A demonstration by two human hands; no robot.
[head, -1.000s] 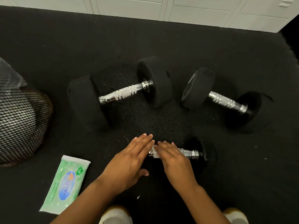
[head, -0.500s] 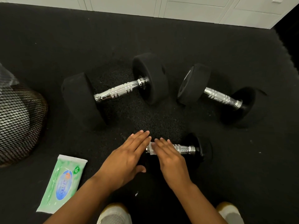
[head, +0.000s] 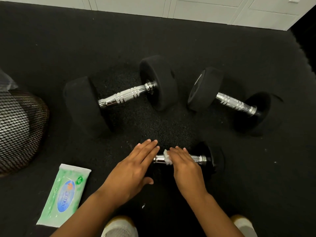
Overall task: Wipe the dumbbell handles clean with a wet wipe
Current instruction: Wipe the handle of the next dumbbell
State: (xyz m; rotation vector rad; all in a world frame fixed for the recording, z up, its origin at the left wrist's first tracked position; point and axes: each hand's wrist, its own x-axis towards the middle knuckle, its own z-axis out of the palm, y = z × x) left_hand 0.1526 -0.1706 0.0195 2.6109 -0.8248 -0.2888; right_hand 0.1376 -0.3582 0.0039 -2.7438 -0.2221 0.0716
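The nearest dumbbell (head: 201, 159) lies on the black floor mat (head: 51, 48) just ahead of us, its chrome handle crosswise so we can rub along it. Our right hand (head: 185, 164) presses the wet wipe (head: 166, 155) onto that handle with fairly straight fingers; whether they curl under, we cannot tell. Our left hand (head: 131, 170) lies flat and open over the left head, probably to stop rolling. Two larger dumbbells (head: 124, 96) (head: 234, 103) wait farther off. The wipes pack (head: 65, 195) sits near left, within reach, beside a mesh bin (head: 18, 130).
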